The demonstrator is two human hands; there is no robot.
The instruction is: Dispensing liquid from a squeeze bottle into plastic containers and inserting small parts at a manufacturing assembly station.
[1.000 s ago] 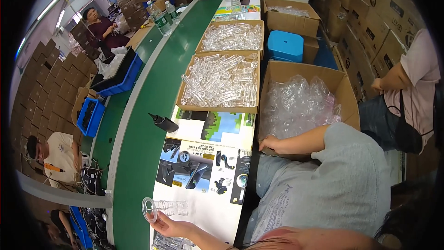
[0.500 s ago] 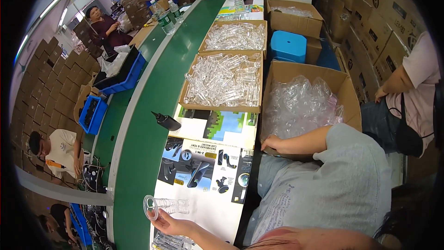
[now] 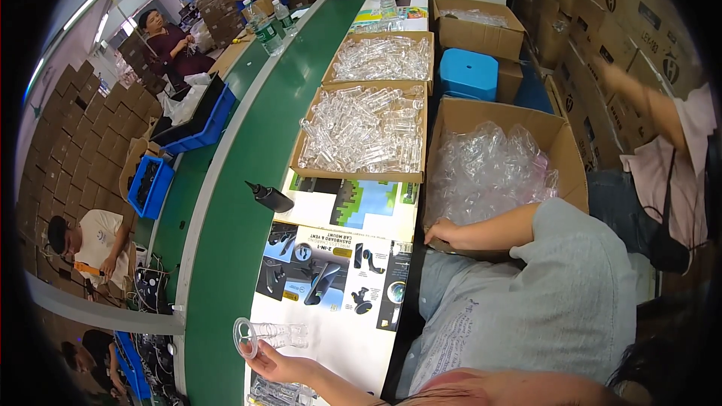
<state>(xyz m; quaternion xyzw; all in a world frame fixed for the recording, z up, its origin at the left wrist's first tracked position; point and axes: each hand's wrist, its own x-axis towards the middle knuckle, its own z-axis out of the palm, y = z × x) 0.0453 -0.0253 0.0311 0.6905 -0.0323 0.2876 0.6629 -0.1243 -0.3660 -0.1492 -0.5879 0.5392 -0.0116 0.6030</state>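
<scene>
My left hand [image 3: 274, 365] is closed on a clear plastic piece with a wide round rim [image 3: 242, 337] and a narrower ribbed body, lying sideways above the printed cardboard sheet [image 3: 331, 331]. More clear plastic pieces [image 3: 280, 391] lie just below that hand, partly cut off. At the near left corner of a large cardboard box [image 3: 560, 131], my right hand [image 3: 445, 233] has its fingers curled; what they grip, if anything, is hidden. Clear plastic bags or film [image 3: 492, 169] fill this box.
Two shallow cartons of clear tubes [image 3: 365, 128] stand beyond the sheet. A black nozzle bottle [image 3: 271, 197] stands by the green conveyor belt [image 3: 226, 256]. Farther off are a blue stool [image 3: 469, 75], water bottles [image 3: 268, 36] and blue bins [image 3: 151, 186]. A person in pink [image 3: 688, 173] is at right.
Both my hands keep their places and the plastic piece stays in my left hand. The person at right has raised an arm toward the stacked cartons. A seated worker at left has shifted slightly.
</scene>
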